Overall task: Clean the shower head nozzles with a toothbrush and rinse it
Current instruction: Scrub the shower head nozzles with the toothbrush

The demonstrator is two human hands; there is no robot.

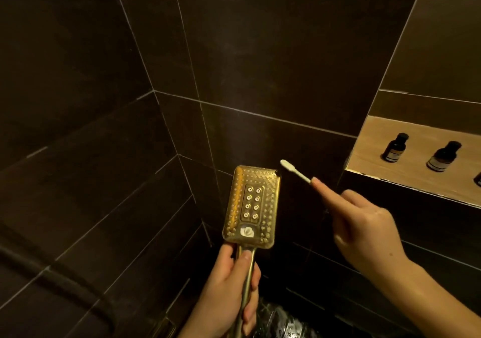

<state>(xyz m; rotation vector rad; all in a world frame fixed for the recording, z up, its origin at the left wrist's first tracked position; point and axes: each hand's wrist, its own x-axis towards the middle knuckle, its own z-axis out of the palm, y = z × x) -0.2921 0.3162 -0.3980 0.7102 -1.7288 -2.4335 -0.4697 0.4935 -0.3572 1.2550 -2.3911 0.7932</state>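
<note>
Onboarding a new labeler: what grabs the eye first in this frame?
The gold shower head, low centre, nozzle face toward the camera, left hand closed on its handle. Right of it, the right hand holds a white toothbrush, its tip just off the head's top right corner. Dark bottles stand in the lit niche, far right.

Your shower head [251,205] is glossy gold-toned metal beside a matt white plastic toothbrush [295,171]. Right of it, dark glossy bottles [395,147] stand on a pale wood-look ledge [406,181] set in matt dark tiles [260,51].

Both hands [229,285] [364,228] raised, fingers curled
</note>
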